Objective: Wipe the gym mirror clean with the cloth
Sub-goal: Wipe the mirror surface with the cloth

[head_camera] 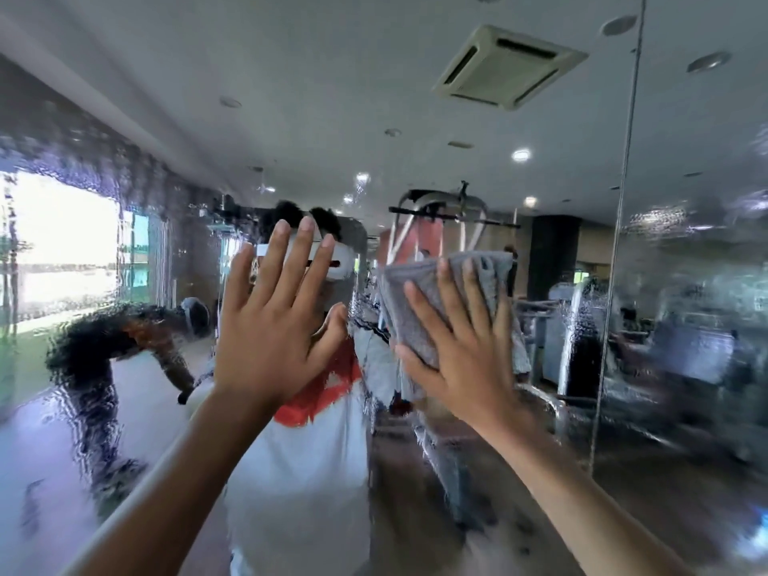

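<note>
— Where does the person have hold of things?

— Nearest, both forearms reach up and forward. The left hand [278, 326] lies flat on the glass, fingers straight and spread, holding nothing. The right hand [461, 359] also has its fingers straight and apart. It presses the cloth [419, 293] against the mirror [124, 409] at about head height, just right of the left hand.

— And how will that cloth handle?

— It is grey, terry-looking and folded into a thick pad. It is likely light, soft and limp, so a flat palm over its middle is the sensible hold; otherwise a corner could flop loose. If damp, it should glide rather than drag.

— The mirror itself?

— Hard, smooth and rigid, and probably slippery. A rippled wet film covers much of it, in streaks and beads on the left and low down. It is glass, so pressure is best kept even. A thin vertical seam [623, 201] divides it from the next panel on the right.

— Beyond that?

— Only reflections: a metal-framed gym machine [440, 218] and a square ceiling vent [509, 66] among round lights.
</note>
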The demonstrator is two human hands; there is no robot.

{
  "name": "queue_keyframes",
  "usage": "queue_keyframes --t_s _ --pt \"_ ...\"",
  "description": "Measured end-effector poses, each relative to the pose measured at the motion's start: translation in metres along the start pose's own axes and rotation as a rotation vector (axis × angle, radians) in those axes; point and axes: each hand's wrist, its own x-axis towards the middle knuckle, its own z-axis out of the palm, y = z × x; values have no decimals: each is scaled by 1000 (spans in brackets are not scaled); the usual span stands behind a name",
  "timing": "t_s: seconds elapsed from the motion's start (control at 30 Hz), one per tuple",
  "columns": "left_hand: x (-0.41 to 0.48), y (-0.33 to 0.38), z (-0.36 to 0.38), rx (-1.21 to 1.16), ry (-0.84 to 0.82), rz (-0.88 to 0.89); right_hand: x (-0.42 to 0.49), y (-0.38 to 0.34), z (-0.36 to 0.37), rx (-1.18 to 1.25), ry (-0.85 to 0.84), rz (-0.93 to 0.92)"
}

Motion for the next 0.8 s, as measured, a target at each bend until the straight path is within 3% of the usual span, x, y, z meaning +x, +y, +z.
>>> queue_keyframes --t_s 0.07,0.23,0.3,0.37,0.47,0.53,0.67,0.73,0.8 --pt "-2 3 1 10 -4 -14 -16 21 0 -15 -3 -37" --pt "-17 17 3 23 -49 -28 24 40 -4 15 22 432" --pt "-16 15 3 19 -44 -34 39 15 -4 43 44 489" --pt "-15 14 3 18 -40 -32 28 -13 -2 44 44 342" --pt "-20 13 1 9 -28 -10 -24 -22 1 18 -8 -22" --pt "-28 14 1 19 -13 1 -48 -5 2 4 -13 -73" --pt "-33 16 1 42 -6 1 -22 22 0 33 21 253" --pt "-32 14 1 33 0 -2 6 10 -2 66 45 472" --pt "-32 14 1 22 10 -1 15 -15 0 114 69 569"
